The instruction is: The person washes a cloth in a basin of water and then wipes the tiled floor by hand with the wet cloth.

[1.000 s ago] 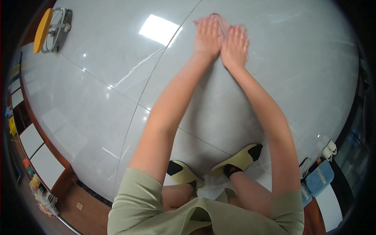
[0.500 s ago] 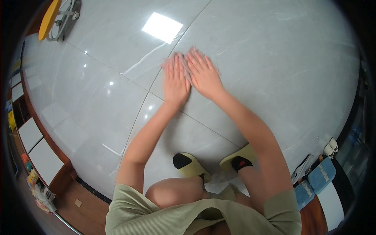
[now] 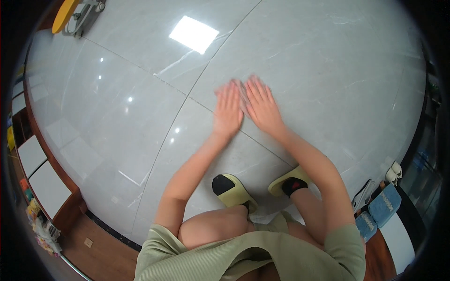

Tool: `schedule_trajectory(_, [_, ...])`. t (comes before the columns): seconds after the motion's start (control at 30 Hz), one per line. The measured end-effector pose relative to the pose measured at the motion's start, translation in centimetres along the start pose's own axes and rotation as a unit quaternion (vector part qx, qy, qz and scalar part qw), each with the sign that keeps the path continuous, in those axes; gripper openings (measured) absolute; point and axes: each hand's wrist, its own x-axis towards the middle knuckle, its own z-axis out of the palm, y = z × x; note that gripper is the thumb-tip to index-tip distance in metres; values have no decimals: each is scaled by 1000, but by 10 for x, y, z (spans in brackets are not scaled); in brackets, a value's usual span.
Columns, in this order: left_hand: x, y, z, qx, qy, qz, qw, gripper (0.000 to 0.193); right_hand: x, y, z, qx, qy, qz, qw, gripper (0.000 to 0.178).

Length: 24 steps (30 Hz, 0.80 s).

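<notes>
My left hand (image 3: 228, 111) lies flat on the grey tiled floor (image 3: 337, 107) with its fingers stretched forward. Beside it, and also flat, rests my right hand (image 3: 263, 104), its fingers extended. Between and under them shows a thin strip of a pinkish-grey cloth (image 3: 243, 96); the hands cover most of it, and its full shape is hidden. Both palms press down on it rather than wrap around it. The fingertips look slightly blurred.
Pale yellow slippers (image 3: 240, 193) are on my feet, below my arms. White-fronted cabinets (image 3: 49, 189) run along the left. A yellow-seated stand or chair (image 3: 64, 16) is at the far left. Blue pads (image 3: 385, 204) and small white shoes (image 3: 393, 173) are at the right.
Both hands have slid over the tiles toward me and a little to the right, the cloth moving with them. The view has shifted slightly. The hands stay flat.
</notes>
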Motion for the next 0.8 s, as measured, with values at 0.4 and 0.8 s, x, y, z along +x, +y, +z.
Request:
schedule_trajectory(0.4, [-12,-50,-12,-22,84,-117,989,65,97,-13,15,32,79,-46,995,59])
schedule_trajectory(0.8, [-71,77,24,-3,-96,92,991,63,-49,17,-6,0,-46,40,998,58])
